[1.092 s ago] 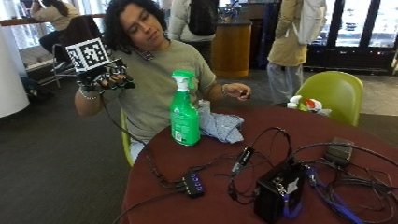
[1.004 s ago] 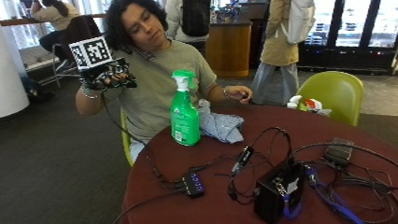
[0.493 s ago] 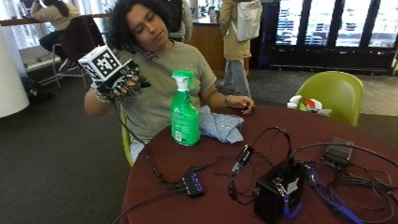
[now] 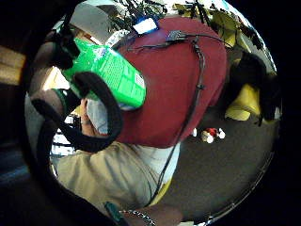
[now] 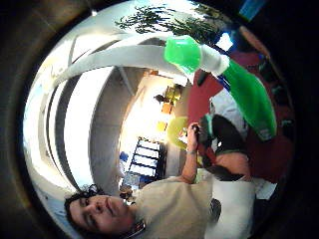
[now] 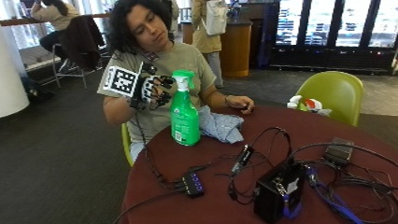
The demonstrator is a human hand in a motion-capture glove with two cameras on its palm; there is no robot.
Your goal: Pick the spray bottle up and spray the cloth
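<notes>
Standing upright near the bench point(image 6: 373, 140) edge, the spray bottle point(image 6: 185, 114) is touching the cloth point(image 6: 219, 127). The right hand point(image 6: 155, 89) is hovering beside its nozzle, grip spread, holding nothing.

A round maroon table point(image 6: 223, 196) is carrying everything. The green spray bottle point(image 6: 185, 112) is standing upright on it, the blue cloth point(image 6: 219, 127) lying just beside the bottle. A black box point(image 6: 278, 192) and tangled cables point(image 6: 348, 177) are sitting farther from the bottle.

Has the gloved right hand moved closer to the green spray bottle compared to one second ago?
Yes. The gloved right hand has come down and sideways toward the spray bottle, which stands in its place on the table; it is now just beside the bottle's nozzle.
</notes>
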